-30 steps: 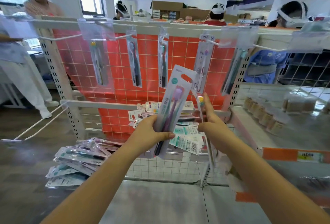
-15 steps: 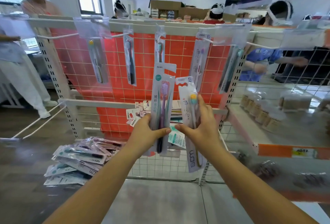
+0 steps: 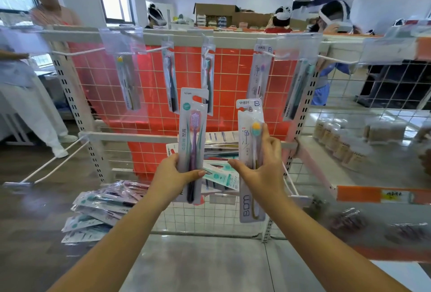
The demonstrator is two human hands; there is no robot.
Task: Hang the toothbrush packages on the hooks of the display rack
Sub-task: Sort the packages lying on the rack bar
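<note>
Five packages hang on the top hooks (image 3: 161, 48). Left hand (image 3: 173, 176) grips a purple-brush package (image 3: 192, 142), right hand (image 3: 263, 170) a yellow-brush package (image 3: 250, 152), both mid-frame, unhung. Loose pile (image 3: 100, 207) lower left remains; lower hooks (image 3: 53, 166) bare. Judged early.

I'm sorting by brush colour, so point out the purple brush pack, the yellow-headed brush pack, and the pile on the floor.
purple pack (image 3: 192, 142): head view, on the brush neck.
yellow pack (image 3: 250, 142): head view, on the card's middle.
pile (image 3: 100, 207): head view, on the top packs.
</note>
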